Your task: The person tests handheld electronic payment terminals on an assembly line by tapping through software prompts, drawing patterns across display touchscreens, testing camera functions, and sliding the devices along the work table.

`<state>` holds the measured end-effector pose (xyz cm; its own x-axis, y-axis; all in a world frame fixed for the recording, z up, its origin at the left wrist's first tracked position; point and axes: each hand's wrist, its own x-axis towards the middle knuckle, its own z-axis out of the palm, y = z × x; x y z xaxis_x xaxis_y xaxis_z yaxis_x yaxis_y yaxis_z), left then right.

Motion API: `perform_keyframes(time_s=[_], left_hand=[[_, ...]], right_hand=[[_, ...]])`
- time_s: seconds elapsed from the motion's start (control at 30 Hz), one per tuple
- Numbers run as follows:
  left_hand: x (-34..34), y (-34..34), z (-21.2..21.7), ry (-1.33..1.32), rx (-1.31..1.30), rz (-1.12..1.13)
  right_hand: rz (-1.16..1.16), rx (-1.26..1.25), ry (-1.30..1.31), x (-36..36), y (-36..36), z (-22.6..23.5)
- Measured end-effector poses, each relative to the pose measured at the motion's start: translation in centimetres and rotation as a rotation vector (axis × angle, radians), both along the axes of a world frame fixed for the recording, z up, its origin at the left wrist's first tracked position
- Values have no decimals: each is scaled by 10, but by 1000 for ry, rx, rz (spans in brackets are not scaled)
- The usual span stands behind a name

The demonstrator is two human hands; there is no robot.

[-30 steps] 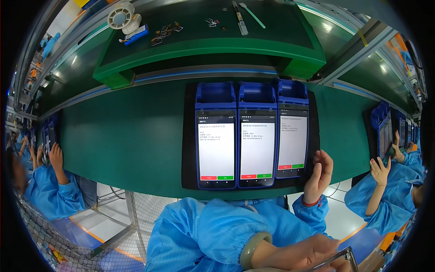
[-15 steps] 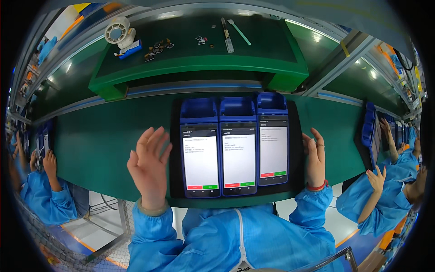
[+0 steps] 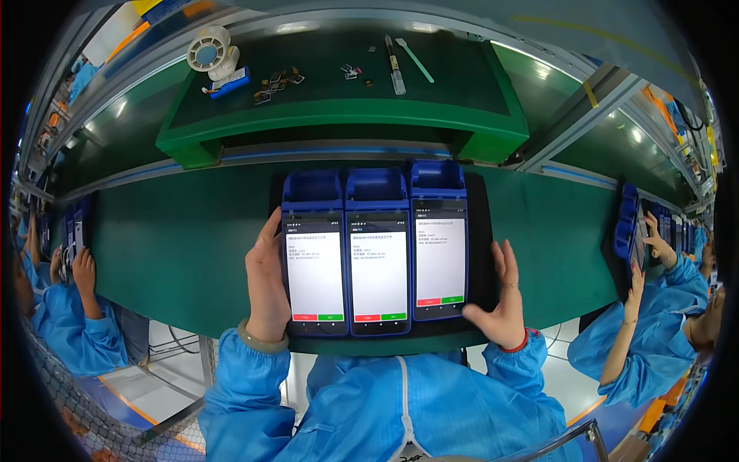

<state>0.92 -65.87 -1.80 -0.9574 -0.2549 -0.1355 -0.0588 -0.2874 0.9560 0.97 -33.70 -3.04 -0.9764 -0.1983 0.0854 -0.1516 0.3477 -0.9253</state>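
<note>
Three dark-blue handheld payment terminals stand side by side on a black mat (image 3: 481,231), their screens lit white with a red and a green button at the bottom. My left hand (image 3: 267,281) lies against the side of the left terminal (image 3: 315,269), fingers stretched forward along its edge and partly hidden. The middle terminal (image 3: 379,269) has neither hand on it. Beside the right terminal (image 3: 440,250), my right hand (image 3: 500,304) is open, fingers spread over the mat's right side and thumb at the terminal's lower corner.
A green raised shelf (image 3: 339,115) at the back holds a small white fan (image 3: 212,50), a blue battery pack (image 3: 231,82), small cards (image 3: 277,83), a pen (image 3: 396,65) and a pale green stick (image 3: 416,60). Co-workers in blue sit left and right; more terminals (image 3: 627,223) stand at right.
The mat and its three terminals have shifted left. My left hand has come against the left terminal's side; my right hand has moved left and turned, its thumb now at the right terminal.
</note>
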Motion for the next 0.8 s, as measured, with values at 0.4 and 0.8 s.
perform_keyframes(time_s=[0.4, 0.8], left_hand=[[2, -6, -3, 33, -104, -46], [2, -10, -5, 69, -119, 4]], right_hand=[[43, 158, 115, 17, -26, -13], [35, 228, 242, 19, -30, -8]])
